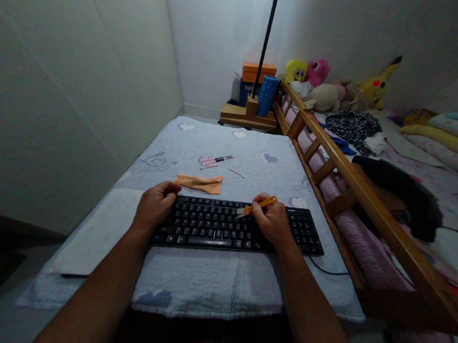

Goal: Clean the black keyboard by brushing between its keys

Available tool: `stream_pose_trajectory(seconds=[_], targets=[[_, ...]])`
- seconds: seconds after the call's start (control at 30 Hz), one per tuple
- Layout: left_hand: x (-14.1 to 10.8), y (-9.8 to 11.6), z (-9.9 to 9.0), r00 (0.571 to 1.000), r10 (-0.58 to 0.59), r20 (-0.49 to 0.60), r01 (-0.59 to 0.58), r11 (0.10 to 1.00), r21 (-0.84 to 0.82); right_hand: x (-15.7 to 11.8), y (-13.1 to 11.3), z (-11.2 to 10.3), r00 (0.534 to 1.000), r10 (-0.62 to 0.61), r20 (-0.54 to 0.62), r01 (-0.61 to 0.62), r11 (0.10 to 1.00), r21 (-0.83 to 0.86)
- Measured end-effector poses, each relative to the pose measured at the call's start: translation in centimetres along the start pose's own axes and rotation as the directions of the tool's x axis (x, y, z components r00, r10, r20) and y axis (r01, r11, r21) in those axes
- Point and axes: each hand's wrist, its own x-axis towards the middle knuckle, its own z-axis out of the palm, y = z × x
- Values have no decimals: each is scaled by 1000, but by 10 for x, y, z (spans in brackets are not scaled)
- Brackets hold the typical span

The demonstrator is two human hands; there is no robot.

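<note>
A black keyboard (210,225) lies on the cloth-covered table. My left hand (157,203) rests at its upper left edge, fingers curled together; whether they grip the keyboard edge is hard to tell. In my right hand (270,218) is a small brush with an orange handle (269,201), its pale bristles pointing left over the upper keys. Behind the keyboard lies an orange cloth (200,183). Farther back are a pink item (208,161), a small black-handled tool (224,159) and a cotton swab (237,173).
A white flat item (101,233) lies on the table's left side. The keyboard cable (327,271) runs off to the right. A wooden bed rail (352,184) borders the table's right edge, with plush toys and bedding beyond. A lamp stand (266,44) rises behind.
</note>
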Motion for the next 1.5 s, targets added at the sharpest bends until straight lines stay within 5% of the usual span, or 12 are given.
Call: stream_pose_trajectory(seconds=[0.47,0.6,0.77,1.07,1.3,1.5], targets=[[-1,4,-1,1000,0,16,-1,1000,21,1,22,-40,976,14,-218,-87,942,-325],[-3,7,-2,1000,3,-1,-3,1000,24,-2,18,-38,965,13,-263,-56,986,-155],[-5,9,-3,1000,23,-16,-23,999,30,0,6,-22,988,104,-117,-79,976,204],[-5,8,-2,998,63,-5,-63,998,31,-9,-27,-24,967,100,235,-155,962,227],[-6,9,-2,997,74,-12,-73,996,47,-19,-28,12,997,24,79,-39,979,201],[-5,10,-1,996,88,0,-87,994,64,-19,-23,28,996,-2,85,-15,980,198]])
